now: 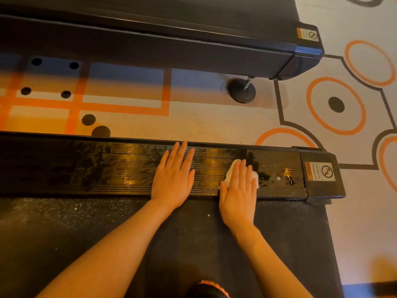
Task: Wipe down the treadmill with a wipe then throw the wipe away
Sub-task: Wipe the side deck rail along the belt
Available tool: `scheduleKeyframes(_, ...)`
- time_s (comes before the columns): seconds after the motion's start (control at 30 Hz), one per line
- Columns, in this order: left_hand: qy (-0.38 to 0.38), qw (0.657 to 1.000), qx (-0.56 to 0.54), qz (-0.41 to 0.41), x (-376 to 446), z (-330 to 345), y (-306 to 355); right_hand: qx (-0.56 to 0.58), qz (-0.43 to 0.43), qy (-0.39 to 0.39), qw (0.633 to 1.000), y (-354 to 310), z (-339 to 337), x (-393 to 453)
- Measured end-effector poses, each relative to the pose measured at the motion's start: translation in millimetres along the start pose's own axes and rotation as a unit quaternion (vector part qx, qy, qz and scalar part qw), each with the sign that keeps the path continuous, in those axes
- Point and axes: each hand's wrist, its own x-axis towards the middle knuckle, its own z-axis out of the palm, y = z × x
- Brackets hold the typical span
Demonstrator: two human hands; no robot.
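the right hand (238, 190) lies flat, fingers straight and together, pressing a white wipe (231, 172) onto the treadmill's ribbed side rail (107, 168). the wipe is bunched under the fingers and shows only past the fingertips and along both edges of the hand. the left hand (174, 179) lies just beside it on the same rail, palm down with fingers straight and slightly spread — it holds nothing. the rail shines wet in streaks on both sides of the hands. at the rail's right end, well past the wipe, sits an end cap (322, 175) with a warning sticker (320, 172). on the near side of the rail runs the dark belt (86, 233), speckled with pale dust, and both forearms cross it. beyond the rail's far edge is patterned carpet (214, 121) in orange lines and black dots, then a second treadmill (150, 46) — its round foot (242, 91) rests on the carpet.
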Motion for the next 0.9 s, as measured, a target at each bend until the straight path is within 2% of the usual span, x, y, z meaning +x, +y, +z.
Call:
scheduleKeyframes(0.13, -0.003, 1.0, 0.001, 0.0, -0.3, 0.5, -0.3, -0.008, -0.015, -0.011, 1.0, 7.4, 4.9, -13.8)
scheduleKeyframes(0.43, -0.014, 1.0, -0.003, -0.003, 1.9, 2.7, -0.1, 0.007, 0.018, 0.009, 1.0, 11.8, -8.0, 48.0)
scheduleKeyframes(0.73, -0.014, 1.0, -0.002, 0.001, 0.3, 0.0, -0.3, 0.004, 0.033, 0.007, 0.999, 13.5, 3.9, -13.9)
scheduleKeyframes(0.9, -0.018, 1.0, -0.005, -0.002, 0.8, -0.8, -0.2, -0.003, 0.022, 0.01, 1.0, 19.4, -6.6, 30.7)
